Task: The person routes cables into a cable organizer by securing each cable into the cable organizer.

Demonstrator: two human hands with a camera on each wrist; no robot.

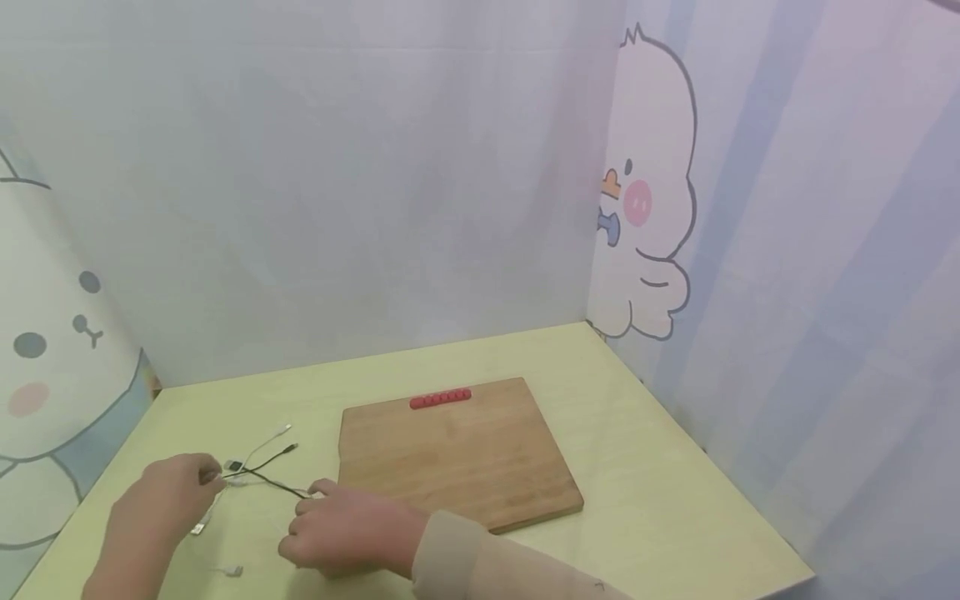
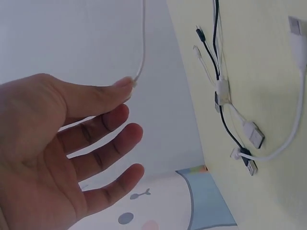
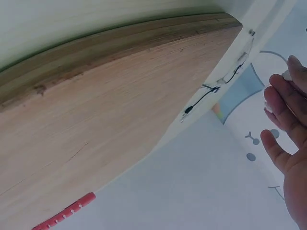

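In the left wrist view my left hand [image 2: 48,110] pinches the end of a white cable [image 2: 143,43] between thumb and forefinger; the other fingers are spread. My right hand [image 1: 356,527] is low over the table, left of the wooden board. Its thumb and forefinger pinch a small white cable end [image 3: 287,75], partly hidden by the fingers. Between my hands lie a black USB cable [image 1: 276,485] and further white cables [image 1: 258,446]. A white USB plug [image 2: 253,134] and a black cable's metal plug [image 2: 250,165] rest on the table.
The wooden board [image 1: 457,458] with a red strip [image 1: 441,399] at its far edge lies right of the cables. Another white USB plug [image 1: 234,571] is near the front. Printed curtains [image 1: 337,208] enclose the pale yellow table [image 1: 637,450].
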